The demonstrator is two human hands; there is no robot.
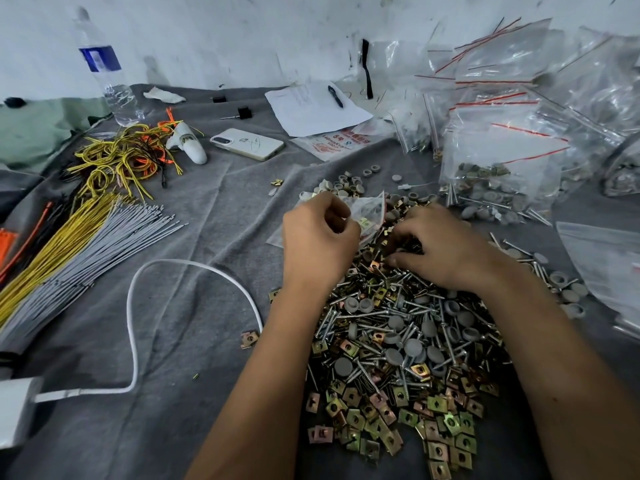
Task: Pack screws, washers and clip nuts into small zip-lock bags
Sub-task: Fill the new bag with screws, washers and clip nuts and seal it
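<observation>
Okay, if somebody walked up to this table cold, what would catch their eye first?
Most likely the big heap of screws, grey caps and brass-coloured clip nuts spread over the grey cloth in front of the person. Just behind it, the left hand pinches a small zip-lock bag while the right hand digs into the heap. Filled bags with red seals pile up at the far right.

A: Counting now. One water bottle [104,71] sitting at 10 o'clock, one phone [247,144] and one pen [335,96] lying toward 12.

B: Hands?

A: Two showing: left hand [317,237], right hand [446,249]. One white cable [166,271] looping at 8. Loose hardware pile [398,341] proving uncountable.
</observation>
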